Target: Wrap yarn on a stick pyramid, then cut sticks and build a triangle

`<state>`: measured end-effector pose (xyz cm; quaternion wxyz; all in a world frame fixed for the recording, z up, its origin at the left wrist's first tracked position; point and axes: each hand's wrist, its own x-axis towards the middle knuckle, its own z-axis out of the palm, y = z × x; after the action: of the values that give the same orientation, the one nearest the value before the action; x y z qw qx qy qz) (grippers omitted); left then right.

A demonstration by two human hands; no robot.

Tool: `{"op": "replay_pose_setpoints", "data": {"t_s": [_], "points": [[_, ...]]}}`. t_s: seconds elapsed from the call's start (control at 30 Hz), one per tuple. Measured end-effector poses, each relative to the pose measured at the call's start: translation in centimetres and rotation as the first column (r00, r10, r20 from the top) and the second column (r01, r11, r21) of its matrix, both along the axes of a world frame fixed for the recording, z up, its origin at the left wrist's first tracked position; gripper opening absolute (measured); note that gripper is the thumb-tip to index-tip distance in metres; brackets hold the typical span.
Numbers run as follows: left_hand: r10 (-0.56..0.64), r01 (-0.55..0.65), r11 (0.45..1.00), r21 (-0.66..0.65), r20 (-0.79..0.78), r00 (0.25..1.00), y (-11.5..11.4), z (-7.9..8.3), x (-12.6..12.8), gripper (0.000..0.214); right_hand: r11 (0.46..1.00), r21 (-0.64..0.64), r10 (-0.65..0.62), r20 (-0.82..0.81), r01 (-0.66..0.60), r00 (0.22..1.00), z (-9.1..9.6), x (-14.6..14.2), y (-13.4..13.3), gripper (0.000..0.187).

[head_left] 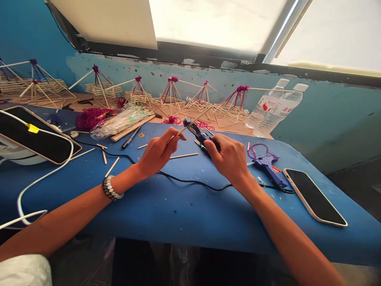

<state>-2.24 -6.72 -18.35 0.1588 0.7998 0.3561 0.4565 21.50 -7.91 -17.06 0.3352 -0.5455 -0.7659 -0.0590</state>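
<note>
Nothing clearly readable for you here. Red print on your water bottles point(268, 104) beyond the glue gun point(266, 170): too blurred. Yellow tag point(32, 128) on cable point(38, 186), far left of the gun: no legible text.

glue gun point(266, 169) lay beside phone point(314, 196) | two water bottles point(278, 107) stood by wall point(327, 119) | stick frames point(170, 95) with magenta yarn stood in a row
</note>
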Motion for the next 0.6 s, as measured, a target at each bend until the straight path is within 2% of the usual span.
{"op": "replay_pose_setpoints", "data": {"t_s": [0.23, 0.6], "points": [[0.006, -0.005, 0.999, 0.039, -0.011, 1.000, 0.0, 0.1, 0.1, 0.033, 0.999, 0.023, 0.040, -0.015, -0.040, 0.999, -0.3, 0.1, 0.4, 0.087], [-0.018, 0.025, 0.990, -0.141, 0.053, 0.998, 0.3, -0.1, 0.6, 0.038, 1.000, 0.022, -0.021, 0.047, 0.020, 0.999, -0.3, 0.5, 1.5, 0.086]]}}
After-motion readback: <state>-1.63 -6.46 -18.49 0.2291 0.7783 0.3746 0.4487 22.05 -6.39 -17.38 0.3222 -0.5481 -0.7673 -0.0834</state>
